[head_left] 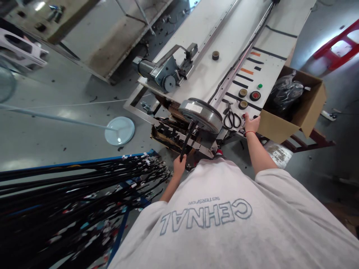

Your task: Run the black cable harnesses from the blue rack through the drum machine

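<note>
My left hand (179,165) is closed around a black cable bundle (187,141) in front of my shirt. That bundle passes up through the middle of a round grey ring-shaped machine head (203,116) and continues as a dark line along the long white bench. At the near right corner of the bench, my right hand (251,125) rests beside a small red button (244,116), its fingers apart and seemingly touching it. Black-handled scissors (232,118) lie just left of this hand. Tape rolls (243,105) and a larger red-and-black button (255,96) sit just beyond it.
A motor with a pulley (169,83) is mounted at the bench's left edge. An open cardboard box (293,106) holding plastic-wrapped material stands at the right. Many black cables (84,190) hang on a blue rack at lower left. A round pale base with a pole (119,130) stands on the floor.
</note>
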The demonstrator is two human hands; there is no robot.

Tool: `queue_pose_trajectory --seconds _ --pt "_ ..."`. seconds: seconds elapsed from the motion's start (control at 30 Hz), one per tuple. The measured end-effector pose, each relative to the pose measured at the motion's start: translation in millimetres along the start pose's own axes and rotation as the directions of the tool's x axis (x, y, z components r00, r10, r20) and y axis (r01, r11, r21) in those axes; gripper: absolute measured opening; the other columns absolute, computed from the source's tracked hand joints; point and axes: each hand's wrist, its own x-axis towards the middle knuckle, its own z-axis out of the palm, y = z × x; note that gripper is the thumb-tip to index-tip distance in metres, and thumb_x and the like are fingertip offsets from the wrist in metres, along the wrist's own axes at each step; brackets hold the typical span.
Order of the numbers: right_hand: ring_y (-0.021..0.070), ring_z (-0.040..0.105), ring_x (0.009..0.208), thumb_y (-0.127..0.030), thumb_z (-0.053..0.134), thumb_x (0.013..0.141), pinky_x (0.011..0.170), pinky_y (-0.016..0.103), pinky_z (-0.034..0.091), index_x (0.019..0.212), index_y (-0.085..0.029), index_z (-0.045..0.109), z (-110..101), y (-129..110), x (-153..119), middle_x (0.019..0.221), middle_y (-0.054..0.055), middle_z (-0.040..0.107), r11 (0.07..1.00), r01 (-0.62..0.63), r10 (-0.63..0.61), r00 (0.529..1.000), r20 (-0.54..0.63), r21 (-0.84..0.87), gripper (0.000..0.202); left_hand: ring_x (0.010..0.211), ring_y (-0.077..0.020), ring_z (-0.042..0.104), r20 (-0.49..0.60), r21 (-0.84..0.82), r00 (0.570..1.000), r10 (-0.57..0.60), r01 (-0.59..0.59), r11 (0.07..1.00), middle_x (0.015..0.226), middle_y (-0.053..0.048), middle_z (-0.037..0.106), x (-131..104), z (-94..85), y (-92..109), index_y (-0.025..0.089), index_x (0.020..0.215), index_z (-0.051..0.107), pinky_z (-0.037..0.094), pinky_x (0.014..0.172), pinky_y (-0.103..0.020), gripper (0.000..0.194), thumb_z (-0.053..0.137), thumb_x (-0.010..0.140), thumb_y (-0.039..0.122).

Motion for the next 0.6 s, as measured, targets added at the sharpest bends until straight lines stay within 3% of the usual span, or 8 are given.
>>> queue_pose_trajectory --seconds 0.6 --pt "0.0377 0.045 0.130 -0.066 0.056 0.082 0.106 0.053 0.036 0.141 -0.006 0.037 1.7 1.6 3.6 0.139 0.029 0.045 1.000 -0.009 0.009 1.000 -0.006 -0.019 0.086 0.053 -0.0135 0.039 0.000 0.040 0.996 0.093 -0.093 0.995 0.053 0.003 0.040 0.0 -8.0 10.2 0.022 0.058 0.042 0.031 0.053 -0.026 0.041 0.046 0.082 0.055"
